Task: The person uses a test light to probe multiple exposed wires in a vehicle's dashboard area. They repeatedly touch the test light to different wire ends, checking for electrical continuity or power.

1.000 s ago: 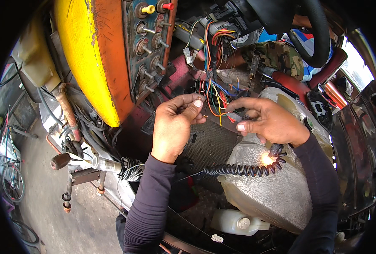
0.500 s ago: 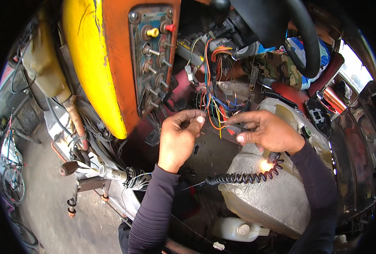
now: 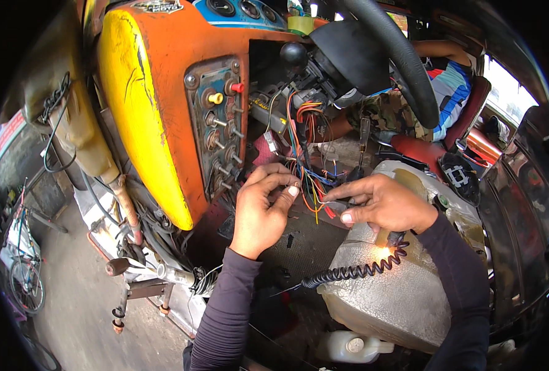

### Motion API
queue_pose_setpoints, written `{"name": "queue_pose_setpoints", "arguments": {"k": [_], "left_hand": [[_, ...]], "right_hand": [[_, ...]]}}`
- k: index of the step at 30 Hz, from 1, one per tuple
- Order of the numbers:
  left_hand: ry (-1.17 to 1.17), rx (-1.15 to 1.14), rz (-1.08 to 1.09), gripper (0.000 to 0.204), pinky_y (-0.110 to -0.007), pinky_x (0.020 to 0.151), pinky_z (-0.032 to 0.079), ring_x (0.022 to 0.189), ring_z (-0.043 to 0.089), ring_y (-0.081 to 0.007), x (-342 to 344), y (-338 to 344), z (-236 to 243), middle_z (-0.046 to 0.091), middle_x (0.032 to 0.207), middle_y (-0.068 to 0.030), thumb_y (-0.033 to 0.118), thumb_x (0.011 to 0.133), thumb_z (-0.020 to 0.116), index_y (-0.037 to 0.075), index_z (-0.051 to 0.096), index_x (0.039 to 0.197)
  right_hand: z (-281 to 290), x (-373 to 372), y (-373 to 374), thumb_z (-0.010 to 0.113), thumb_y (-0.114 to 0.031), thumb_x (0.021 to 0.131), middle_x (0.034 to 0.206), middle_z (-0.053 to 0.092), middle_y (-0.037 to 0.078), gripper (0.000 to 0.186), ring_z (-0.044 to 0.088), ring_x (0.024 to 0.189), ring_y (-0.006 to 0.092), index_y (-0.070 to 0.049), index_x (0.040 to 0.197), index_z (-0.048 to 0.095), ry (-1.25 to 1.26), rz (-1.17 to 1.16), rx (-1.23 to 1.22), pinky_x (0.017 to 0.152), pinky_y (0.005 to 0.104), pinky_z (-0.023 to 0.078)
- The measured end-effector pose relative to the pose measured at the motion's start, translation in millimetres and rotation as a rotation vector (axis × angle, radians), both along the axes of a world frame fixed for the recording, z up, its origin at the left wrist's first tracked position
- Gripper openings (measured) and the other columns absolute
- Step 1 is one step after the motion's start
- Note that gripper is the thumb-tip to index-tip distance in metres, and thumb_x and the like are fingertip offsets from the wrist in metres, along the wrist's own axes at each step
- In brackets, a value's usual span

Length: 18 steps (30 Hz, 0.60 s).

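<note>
A bundle of multicoloured wires (image 3: 303, 167) hangs below the steering column, with red, orange, yellow and blue strands. My left hand (image 3: 265, 210) is just left of the loose ends, thumb and forefinger pinched together. Whatever sits in that pinch is too small to make out. On the other side, my right hand (image 3: 389, 203) curls in from the right, and a thin wire (image 3: 319, 201) runs to its fingertips. Its thumb is lower than the forefinger. Beneath the right hand glows a small work lamp (image 3: 386, 252) on a coiled black cord (image 3: 348, 272).
Left of the wires stands an orange and yellow dashboard panel (image 3: 157, 93) with toggle switches (image 3: 219, 123). A black steering wheel (image 3: 404, 62) is above. A seated person (image 3: 451, 80) is at far right. A silvery cover (image 3: 379, 297) and whitish jug (image 3: 355, 346) lie lower right.
The view has shifted, bringing the gauges into sight at the top. Both hands stay by the wire ends in nearly the same pose; the right hand has moved slightly left and down.
</note>
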<state>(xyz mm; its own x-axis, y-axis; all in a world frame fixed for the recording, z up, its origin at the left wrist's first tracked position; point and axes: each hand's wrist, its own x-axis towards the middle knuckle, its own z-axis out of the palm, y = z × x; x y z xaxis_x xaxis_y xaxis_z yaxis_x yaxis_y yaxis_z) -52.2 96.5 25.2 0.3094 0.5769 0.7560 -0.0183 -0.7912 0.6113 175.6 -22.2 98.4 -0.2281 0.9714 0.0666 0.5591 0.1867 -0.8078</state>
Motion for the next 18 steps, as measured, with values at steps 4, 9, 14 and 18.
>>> {"name": "queue_pose_setpoints", "arguments": {"k": [4,9,14,18], "left_hand": [[-0.049,-0.002,-0.032,0.016,-0.030,0.082,0.058,0.099,0.071,-0.0185,-1,-1,5,0.068,0.119,-0.0101,-0.004,0.091,0.073,-0.002,0.077,0.106],[0.026,-0.115,-0.316,0.015,-0.031,0.087,0.056,0.100,0.070,-0.0173,0,-12,2,0.071,0.124,-0.0117,-0.005,0.092,0.071,-0.004,0.076,0.106],[0.051,-0.239,-0.488,0.012,-0.028,0.085,0.054,0.098,0.067,-0.0131,5,-17,1,0.074,0.115,-0.0088,0.002,0.100,0.069,-0.005,0.073,0.108],[0.002,-0.425,-0.555,0.016,-0.027,0.083,0.053,0.094,0.065,-0.0107,10,-21,-3,0.076,0.107,-0.0068,0.006,0.104,0.067,-0.005,0.073,0.114]], "right_hand": [[19,5,-13,0.084,-0.017,0.090,0.087,0.076,0.004,0.052,0.054,0.055,0.0035,-0.008,0.139,0.070,0.057,-0.070,-0.002,0.051,0.0215,0.045],[25,5,-17,0.082,-0.016,0.093,0.089,0.077,0.006,0.051,0.058,0.060,0.0042,-0.007,0.140,0.069,0.058,-0.083,-0.011,0.050,0.0214,0.045],[18,-3,-13,0.080,-0.016,0.095,0.090,0.077,0.007,0.049,0.061,0.062,0.0053,-0.005,0.141,0.068,0.142,-0.054,0.010,0.050,0.0213,0.046],[16,-8,-13,0.079,-0.017,0.096,0.094,0.077,0.008,0.053,0.063,0.066,0.0058,-0.004,0.146,0.063,0.174,-0.078,-0.012,0.050,0.0220,0.046]]}}
